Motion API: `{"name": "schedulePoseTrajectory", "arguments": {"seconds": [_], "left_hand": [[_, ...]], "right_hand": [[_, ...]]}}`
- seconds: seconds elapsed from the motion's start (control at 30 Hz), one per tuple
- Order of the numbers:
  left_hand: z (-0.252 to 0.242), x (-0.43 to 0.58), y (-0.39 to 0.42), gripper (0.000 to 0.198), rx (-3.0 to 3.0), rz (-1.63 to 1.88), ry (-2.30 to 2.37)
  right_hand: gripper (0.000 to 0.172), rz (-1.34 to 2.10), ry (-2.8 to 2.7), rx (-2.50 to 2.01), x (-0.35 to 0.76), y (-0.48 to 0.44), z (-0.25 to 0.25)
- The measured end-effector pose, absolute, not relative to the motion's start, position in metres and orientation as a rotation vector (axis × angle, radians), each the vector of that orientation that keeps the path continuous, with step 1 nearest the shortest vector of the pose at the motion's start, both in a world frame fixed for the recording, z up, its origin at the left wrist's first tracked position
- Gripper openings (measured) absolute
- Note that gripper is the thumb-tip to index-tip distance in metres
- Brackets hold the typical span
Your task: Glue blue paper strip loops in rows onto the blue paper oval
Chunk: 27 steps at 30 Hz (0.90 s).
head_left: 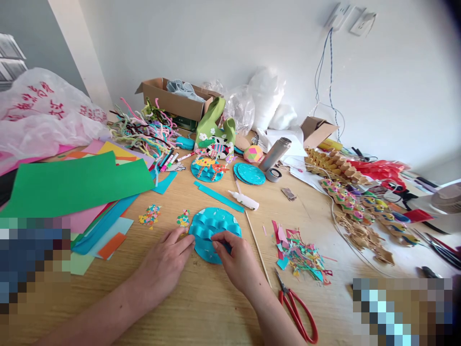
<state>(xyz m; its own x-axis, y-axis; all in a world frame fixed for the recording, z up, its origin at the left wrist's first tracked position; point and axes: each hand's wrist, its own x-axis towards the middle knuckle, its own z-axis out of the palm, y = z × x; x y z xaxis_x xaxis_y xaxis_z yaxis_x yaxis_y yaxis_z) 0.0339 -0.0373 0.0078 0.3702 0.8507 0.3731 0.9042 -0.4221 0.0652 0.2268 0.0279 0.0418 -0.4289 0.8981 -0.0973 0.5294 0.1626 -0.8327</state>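
A round blue disc (pixel 205 250) lies on the table in front of me, with wavy blue paper strips (pixel 216 225) standing across it in raised loops. At its left rim rests my left hand (pixel 169 254), fingers stretched out and touching the edge. My right hand (pixel 236 254) bends over the disc's lower right part, thumb and fingertips pinched together. Darker blue paper shows just beneath those fingers, which seem to grip the end of a strip; the exact hold is partly hidden. Above the disc lie a white glue bottle (pixel 245 200) and a flat blue strip (pixel 219 196).
Red-handled scissors (pixel 297 307), a thin wooden stick (pixel 257 247) and paper scraps (pixel 302 257) lie to the right. Coloured sheets (pixel 79 180) and confetti piles (pixel 150 215) are on the left. Behind stand a metal flask (pixel 275 154), blue discs (pixel 249 173) and a green bag (pixel 212 127).
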Motion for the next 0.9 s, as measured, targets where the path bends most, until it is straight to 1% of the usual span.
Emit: {"name": "schedulePoseTrajectory", "arguments": {"seconds": [0.27,0.43,0.63,0.8,0.9], "left_hand": [[0.0055,0.0328,-0.0360,0.039,-2.488,-0.478,-1.558],[0.0056,0.0335,-0.0362,0.041,-2.486,-0.520,-1.574],[0.0059,0.0340,-0.0342,0.034,-2.506,-0.765,-1.609],[0.0090,0.0325,-0.0326,0.037,-2.456,-0.993,-1.634],[0.0135,0.0349,-0.0305,0.031,-2.456,-1.078,-1.692]], "right_hand": [[0.019,1.217,-2.002,-1.345,0.2270,0.0290,0.0383],[0.018,1.227,-1.994,-1.362,0.2270,0.0294,0.0369],[0.017,1.220,-1.989,-1.381,0.2274,0.0308,0.0352],[0.018,1.210,-1.981,-1.374,0.2282,0.0307,0.0337],[0.019,1.203,-1.982,-1.371,0.2277,0.0307,0.0346]]}}
